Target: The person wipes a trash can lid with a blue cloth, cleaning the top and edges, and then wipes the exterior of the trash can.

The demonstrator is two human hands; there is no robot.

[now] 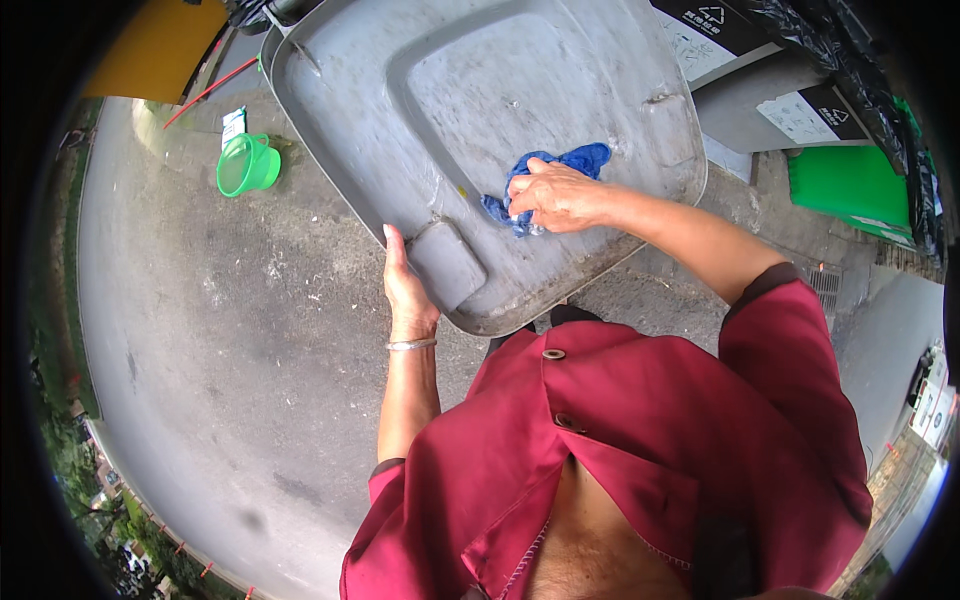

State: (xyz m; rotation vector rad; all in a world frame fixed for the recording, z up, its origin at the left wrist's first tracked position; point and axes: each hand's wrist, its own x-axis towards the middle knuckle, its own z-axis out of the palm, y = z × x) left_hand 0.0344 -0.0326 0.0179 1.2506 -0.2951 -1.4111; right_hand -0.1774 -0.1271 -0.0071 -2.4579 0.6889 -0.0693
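Note:
A large grey plastic bin lid [517, 82], streaked and stained with dirt, is tilted up before me. Its underside, with a raised rim and moulded recesses, faces me. My right hand [555, 196] presses a crumpled blue cloth [583, 159] against the inner panel, right of the middle. At the lid's lower left edge, my left hand [405, 281] grips the rim, the thumb showing on the near side and the other fingers hidden behind. A small yellow spot lies on the plastic left of the cloth. Dark grime runs along the lower rim.
A green plastic bucket [249, 166] stands on the pavement [285, 360] at left, beside a blue-and-white packet [233, 126] and a red stick [210, 91]. Grey bins [780, 105] with printed labels, black plastic bags [825, 52] and a green bin [847, 184] are at right.

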